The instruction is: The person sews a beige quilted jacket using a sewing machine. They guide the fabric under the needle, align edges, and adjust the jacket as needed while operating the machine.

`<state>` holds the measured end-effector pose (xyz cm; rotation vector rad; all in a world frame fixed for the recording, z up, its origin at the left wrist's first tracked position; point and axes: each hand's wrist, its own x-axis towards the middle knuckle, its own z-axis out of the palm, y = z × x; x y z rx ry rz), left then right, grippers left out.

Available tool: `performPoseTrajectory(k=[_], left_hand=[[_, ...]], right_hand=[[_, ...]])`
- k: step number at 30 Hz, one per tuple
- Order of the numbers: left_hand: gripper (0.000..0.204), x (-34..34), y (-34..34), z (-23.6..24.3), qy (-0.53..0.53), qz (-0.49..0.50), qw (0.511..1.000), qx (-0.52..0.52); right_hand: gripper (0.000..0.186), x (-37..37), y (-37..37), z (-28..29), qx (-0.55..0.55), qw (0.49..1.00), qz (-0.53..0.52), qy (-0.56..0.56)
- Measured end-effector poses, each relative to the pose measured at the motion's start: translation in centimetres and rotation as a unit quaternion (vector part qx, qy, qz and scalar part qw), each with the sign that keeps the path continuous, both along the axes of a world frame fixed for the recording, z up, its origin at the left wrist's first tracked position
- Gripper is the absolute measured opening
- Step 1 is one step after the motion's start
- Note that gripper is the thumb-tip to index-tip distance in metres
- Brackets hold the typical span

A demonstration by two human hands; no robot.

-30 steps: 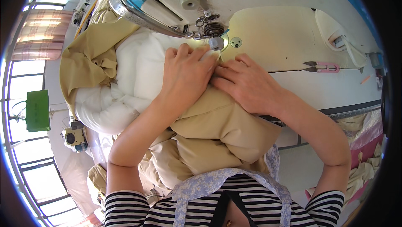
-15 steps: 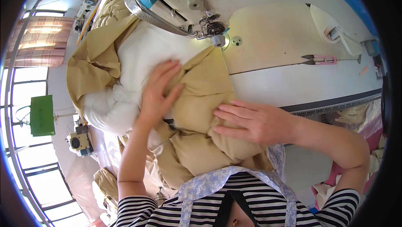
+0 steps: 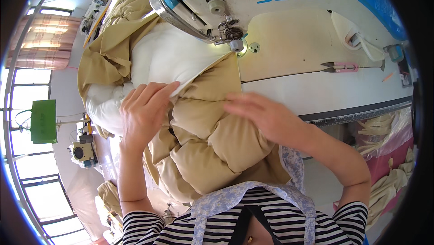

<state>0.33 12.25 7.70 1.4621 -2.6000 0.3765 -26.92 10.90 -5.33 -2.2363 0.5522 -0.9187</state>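
Note:
A puffy tan quilted panel (image 3: 203,127) runs from my lap up to the sewing machine's needle area. White wadding (image 3: 165,48) shows to its left, along a folded edge. My left hand (image 3: 147,112) is closed, pinching that edge between thumb and fingers, with some fingertips hidden behind it. Over the panel's right side, my right hand (image 3: 260,114) has its fingers stretched out and holds nothing; motion blurs it, so I cannot tell whether it touches the cloth. The sewing machine head (image 3: 233,32) stands over the panel's far corner, its small light shining on the plate.
Pink-handled thread snips (image 3: 341,67) lie on the machine bed at the right. A ruler strip (image 3: 357,111) follows the table's front edge. More tan fabric (image 3: 108,46) is heaped at the far left. Cloth pieces (image 3: 389,177) lie below the table at the right.
My left hand has gone from lying spread on the fabric to pinching its edge, nearer and further left. My right hand has shifted up and slightly left. The panel's edge is lifted.

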Motion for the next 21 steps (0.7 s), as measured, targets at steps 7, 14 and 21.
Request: performPoseTrajectory(k=[7,14,21], left_hand=[[0.027,-5.0,1.7,-0.7,0.003,-0.054,0.996,0.074],[0.069,-7.5,-1.8,-2.7,-0.002,-0.031,0.996,0.081],[0.040,-4.2,2.8,-2.1,0.002,0.044,0.999,0.013]], right_hand=[[0.030,2.8,-3.1,0.2,-0.237,0.957,-0.158,0.051],[0.032,1.9,-2.6,-1.0,-0.214,0.958,-0.192,-0.002],[0.034,2.4,-3.4,-0.1,-0.219,0.950,-0.217,0.039]])
